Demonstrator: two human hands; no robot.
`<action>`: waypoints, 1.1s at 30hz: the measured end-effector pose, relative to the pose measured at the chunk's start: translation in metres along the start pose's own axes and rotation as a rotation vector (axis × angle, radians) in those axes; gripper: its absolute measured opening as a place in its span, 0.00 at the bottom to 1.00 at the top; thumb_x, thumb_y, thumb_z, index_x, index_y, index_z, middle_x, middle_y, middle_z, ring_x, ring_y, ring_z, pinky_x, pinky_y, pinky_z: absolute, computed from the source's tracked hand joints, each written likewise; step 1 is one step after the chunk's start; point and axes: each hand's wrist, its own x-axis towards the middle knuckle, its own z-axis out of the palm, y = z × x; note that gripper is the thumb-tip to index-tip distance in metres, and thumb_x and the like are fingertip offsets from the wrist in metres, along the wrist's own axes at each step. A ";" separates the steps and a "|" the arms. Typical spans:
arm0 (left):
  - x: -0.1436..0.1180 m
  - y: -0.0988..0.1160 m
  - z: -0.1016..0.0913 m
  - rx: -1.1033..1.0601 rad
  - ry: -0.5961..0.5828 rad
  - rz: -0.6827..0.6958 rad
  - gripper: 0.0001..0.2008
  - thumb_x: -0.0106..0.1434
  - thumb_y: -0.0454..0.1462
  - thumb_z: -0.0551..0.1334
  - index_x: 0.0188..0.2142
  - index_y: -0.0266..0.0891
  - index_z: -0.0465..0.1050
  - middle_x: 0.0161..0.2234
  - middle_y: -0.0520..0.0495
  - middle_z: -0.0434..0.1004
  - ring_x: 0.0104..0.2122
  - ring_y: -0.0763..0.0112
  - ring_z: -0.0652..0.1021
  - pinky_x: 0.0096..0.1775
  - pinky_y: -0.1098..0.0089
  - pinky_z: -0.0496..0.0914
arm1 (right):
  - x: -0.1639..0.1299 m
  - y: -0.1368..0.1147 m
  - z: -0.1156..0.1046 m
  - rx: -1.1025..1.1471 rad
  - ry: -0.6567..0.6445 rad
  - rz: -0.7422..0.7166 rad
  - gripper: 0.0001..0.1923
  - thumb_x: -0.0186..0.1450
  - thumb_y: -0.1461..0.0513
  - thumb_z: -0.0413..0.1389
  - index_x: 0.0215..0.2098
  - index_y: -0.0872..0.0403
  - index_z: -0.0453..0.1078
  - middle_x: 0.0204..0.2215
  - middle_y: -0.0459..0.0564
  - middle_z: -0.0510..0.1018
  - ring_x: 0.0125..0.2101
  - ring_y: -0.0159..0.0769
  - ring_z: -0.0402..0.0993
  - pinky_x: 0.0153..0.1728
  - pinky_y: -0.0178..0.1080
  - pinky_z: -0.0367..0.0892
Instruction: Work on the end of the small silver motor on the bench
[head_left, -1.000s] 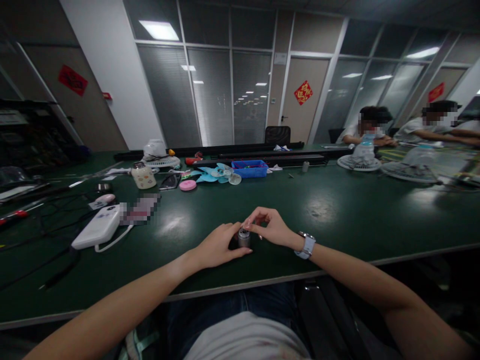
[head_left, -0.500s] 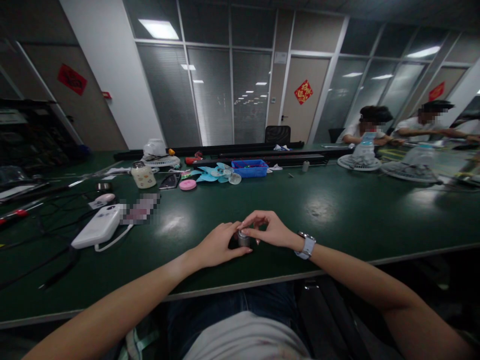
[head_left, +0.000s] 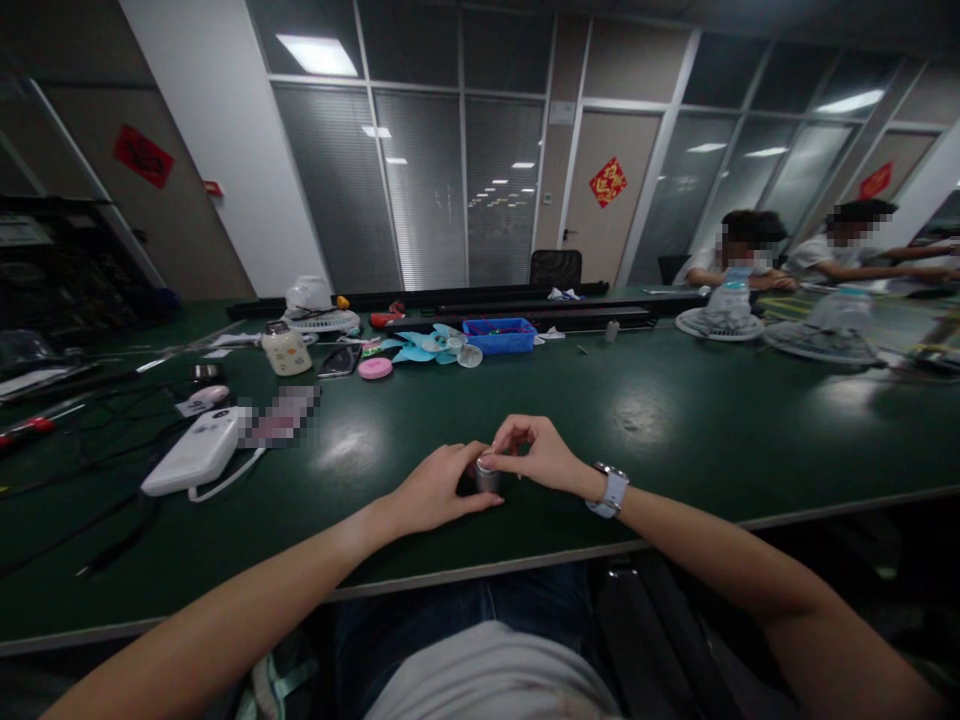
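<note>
A small grey metal cylinder (head_left: 487,480) stands upright on the green tabletop, near the front edge. My left hand (head_left: 431,490) wraps it from the left, with the thumb along the near side and the fingers behind. From the right, my right hand (head_left: 546,458) has thumb and index finger closed together at the cylinder's top rim. Whether a separate small part lies in that pinch is too small to tell. The far side of the cylinder is hidden by my fingers.
Left on the green table (head_left: 600,500) lie a white power bank (head_left: 196,455), cables and a decorated bottle (head_left: 286,352). Farther back are a pink round lid (head_left: 375,369), blue fan blades (head_left: 424,346) and a blue tray (head_left: 510,343). Other people sit at far right beside fan parts.
My right fingers have drawn together into a tighter pinch at the cylinder's top, the index finger shifting slightly right. My left hand and the cylinder stay in place.
</note>
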 end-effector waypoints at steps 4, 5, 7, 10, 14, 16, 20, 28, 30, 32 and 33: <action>-0.001 -0.002 0.003 -0.014 0.038 -0.011 0.22 0.59 0.50 0.65 0.46 0.39 0.69 0.42 0.44 0.77 0.40 0.59 0.77 0.42 0.63 0.69 | -0.002 -0.003 0.000 -0.007 -0.013 -0.005 0.15 0.55 0.54 0.67 0.30 0.57 0.73 0.26 0.47 0.78 0.24 0.29 0.72 0.24 0.31 0.65; -0.001 -0.003 0.004 -0.028 0.050 -0.015 0.22 0.59 0.50 0.66 0.46 0.39 0.69 0.41 0.45 0.77 0.39 0.60 0.77 0.41 0.64 0.69 | -0.002 -0.003 0.000 -0.011 -0.018 -0.010 0.15 0.56 0.54 0.66 0.30 0.57 0.73 0.27 0.48 0.78 0.25 0.29 0.72 0.24 0.31 0.65; 0.001 -0.007 0.007 -0.066 0.076 -0.031 0.23 0.58 0.50 0.66 0.47 0.39 0.69 0.40 0.45 0.76 0.38 0.61 0.77 0.40 0.65 0.69 | -0.001 -0.001 -0.003 -0.018 -0.031 -0.018 0.15 0.57 0.54 0.64 0.31 0.58 0.73 0.28 0.49 0.78 0.25 0.29 0.72 0.24 0.31 0.66; 0.009 -0.014 0.009 -0.135 0.091 -0.073 0.23 0.58 0.50 0.66 0.46 0.38 0.69 0.38 0.46 0.76 0.36 0.62 0.77 0.37 0.67 0.70 | 0.009 0.005 -0.012 -0.021 -0.076 -0.007 0.14 0.59 0.54 0.63 0.32 0.58 0.73 0.29 0.49 0.78 0.24 0.28 0.71 0.22 0.31 0.66; 0.017 -0.024 0.008 -0.283 0.109 -0.187 0.22 0.58 0.46 0.67 0.47 0.39 0.68 0.37 0.50 0.77 0.33 0.67 0.77 0.35 0.69 0.70 | 0.033 0.012 -0.023 -0.046 -0.154 -0.016 0.09 0.60 0.59 0.63 0.32 0.58 0.73 0.28 0.46 0.77 0.23 0.26 0.69 0.23 0.29 0.65; 0.016 -0.027 0.005 -0.354 0.114 -0.239 0.21 0.58 0.44 0.68 0.48 0.40 0.69 0.37 0.51 0.77 0.34 0.68 0.77 0.35 0.70 0.70 | 0.047 0.016 -0.025 -0.036 -0.227 -0.034 0.07 0.59 0.61 0.63 0.32 0.58 0.73 0.30 0.47 0.78 0.26 0.27 0.72 0.25 0.29 0.66; 0.015 -0.030 -0.001 -0.431 0.108 -0.326 0.19 0.58 0.41 0.69 0.46 0.39 0.70 0.40 0.50 0.77 0.37 0.69 0.77 0.38 0.71 0.70 | 0.071 0.027 -0.025 0.065 -0.384 -0.078 0.03 0.59 0.66 0.62 0.33 0.56 0.74 0.30 0.46 0.80 0.28 0.28 0.74 0.25 0.29 0.66; 0.038 -0.051 -0.001 -0.379 0.204 -0.334 0.09 0.61 0.38 0.66 0.39 0.38 0.70 0.32 0.50 0.72 0.31 0.71 0.71 0.33 0.72 0.65 | 0.106 0.057 -0.024 0.174 -0.382 -0.029 0.04 0.58 0.66 0.64 0.30 0.55 0.73 0.27 0.45 0.78 0.26 0.27 0.73 0.26 0.30 0.66; 0.048 -0.057 -0.003 -0.388 0.188 -0.322 0.08 0.61 0.37 0.66 0.38 0.37 0.69 0.32 0.49 0.72 0.32 0.70 0.72 0.34 0.71 0.65 | 0.110 0.059 -0.024 0.143 -0.348 0.016 0.05 0.58 0.65 0.65 0.28 0.55 0.72 0.26 0.46 0.78 0.25 0.28 0.73 0.26 0.30 0.67; 0.055 -0.062 -0.004 -0.396 0.129 -0.291 0.05 0.61 0.34 0.64 0.34 0.37 0.68 0.32 0.49 0.72 0.33 0.69 0.72 0.34 0.71 0.66 | 0.112 0.059 -0.024 0.085 -0.321 0.049 0.07 0.58 0.63 0.66 0.26 0.54 0.72 0.24 0.46 0.78 0.24 0.29 0.73 0.24 0.31 0.66; 0.058 -0.064 -0.005 -0.401 0.103 -0.269 0.05 0.60 0.33 0.64 0.33 0.37 0.67 0.32 0.49 0.72 0.33 0.69 0.73 0.35 0.70 0.66 | 0.111 0.059 -0.023 0.049 -0.288 0.068 0.08 0.58 0.62 0.66 0.25 0.54 0.71 0.22 0.45 0.76 0.23 0.29 0.72 0.23 0.31 0.65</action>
